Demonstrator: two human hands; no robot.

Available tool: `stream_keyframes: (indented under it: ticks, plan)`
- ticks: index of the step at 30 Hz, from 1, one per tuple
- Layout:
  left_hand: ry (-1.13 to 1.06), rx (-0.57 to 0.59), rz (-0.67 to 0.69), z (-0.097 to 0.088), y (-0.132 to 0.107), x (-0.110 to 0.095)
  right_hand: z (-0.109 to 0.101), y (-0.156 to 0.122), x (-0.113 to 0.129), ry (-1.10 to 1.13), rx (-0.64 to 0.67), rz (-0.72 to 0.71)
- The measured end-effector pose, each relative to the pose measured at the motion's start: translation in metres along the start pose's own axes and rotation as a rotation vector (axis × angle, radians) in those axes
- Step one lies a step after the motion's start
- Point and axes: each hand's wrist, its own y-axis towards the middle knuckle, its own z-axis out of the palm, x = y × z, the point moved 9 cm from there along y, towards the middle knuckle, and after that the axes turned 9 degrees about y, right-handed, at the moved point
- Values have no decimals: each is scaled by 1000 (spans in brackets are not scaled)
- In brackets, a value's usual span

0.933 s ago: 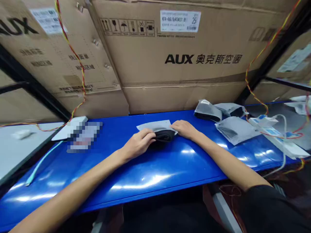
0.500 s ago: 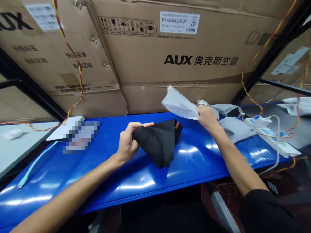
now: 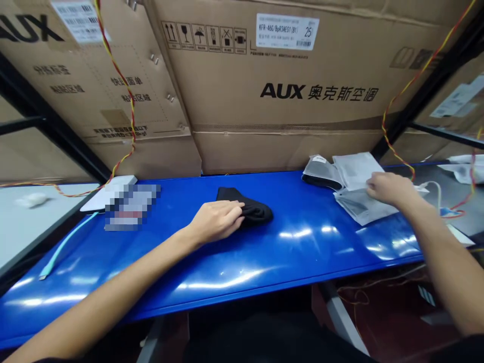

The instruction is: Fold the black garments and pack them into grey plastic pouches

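Note:
A black folded cloth (image 3: 259, 212) lies bunched on the blue table, left of its middle. My left hand (image 3: 221, 219) is on top of it, with thumb and fingers closed together at its near side. The hand covers part of the cloth. Over at the right, my right hand (image 3: 391, 189) is closed at the edge of a frosted plastic bag (image 3: 357, 169), which rests on another frosted bag (image 3: 357, 209). Its fingertips are partly hidden. Beside these bags lies a frosted bag with something black inside (image 3: 323, 174) and a small white label.
A large cardboard box (image 3: 287, 116) stands behind the blue table (image 3: 234, 272). On the left are a white flat device (image 3: 93, 201) with a teal cable (image 3: 68, 244) and a blurred-out packet (image 3: 130, 214). Twisted red-yellow wires (image 3: 132, 116) hang at both sides.
The black cloth has gone from raised in my left hand to lying on the table. My right hand has moved right, bringing the frosted bag down onto the other bags.

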Motion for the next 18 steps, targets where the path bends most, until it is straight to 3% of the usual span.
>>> stream_keyframes:
  ticks: [3,5,7,9,12,14,16,18]
  plan:
    - [33,202,-37,19,3,-13,18,-4,8,103,108,-49]
    - [40,304,-120,29,8,-10,6,-10,19,160,62,-53]
    - [-55,337,-220,34,17,-2,-21,-20,48,253,-73,-157]
    - [-296,204,-379,26,32,12,-52,-37,99,419,-210,-395]
    - [-806,-296,-708,1,41,45,-74,-58,176,742,-226,-631]
    - [-1117,-544,-864,2,32,55,-74,-64,217,950,-215,-684]
    - [-1276,-584,-955,12,15,58,-60,-68,250,1060,-174,-743]
    - [-1204,-529,-1069,20,-21,65,-38,-74,277,1035,-90,-819]
